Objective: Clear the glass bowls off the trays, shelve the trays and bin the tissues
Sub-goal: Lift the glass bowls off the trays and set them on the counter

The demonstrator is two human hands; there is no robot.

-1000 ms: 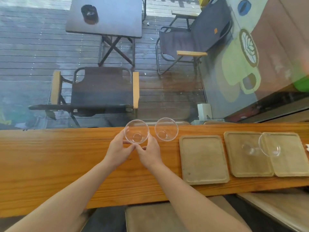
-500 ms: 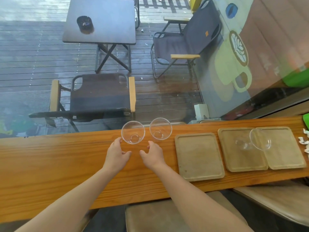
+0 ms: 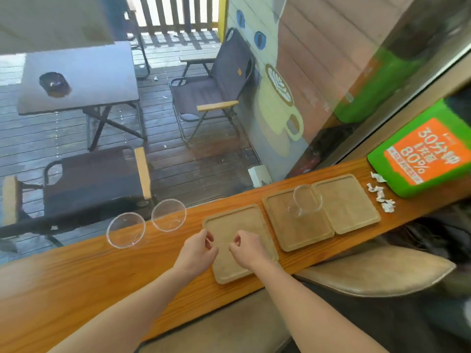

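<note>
- The first bowl (image 3: 126, 230) and second bowl (image 3: 168, 214) are already off the trays and stand on the table (image 3: 76, 289), mouths up.
- Your left hand (image 3: 197, 247) and right hand (image 3: 248, 248) hover over the near tray (image 3: 237, 220), fingers loosely curled, holding nothing.
- The third bowl (image 3: 307, 202) is not yet cleared and seems tilted where the middle tray (image 3: 295, 230) meets the far tray (image 3: 349, 207). The long axes of the trays point to the window.
- The tissues (image 3: 381, 194) are not yet binned.

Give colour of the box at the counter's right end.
The box is bright green with an orange panel bearing white print; the head view shows it.

Open table (image 3: 63, 289) runs left of the left hand (image 3: 197, 247). Two glass bowls (image 3: 126, 230) stand ahead-left, a third bowl (image 3: 307, 202) ahead-right of the right hand (image 3: 246, 247), window glass (image 3: 204, 174) beyond.
</note>
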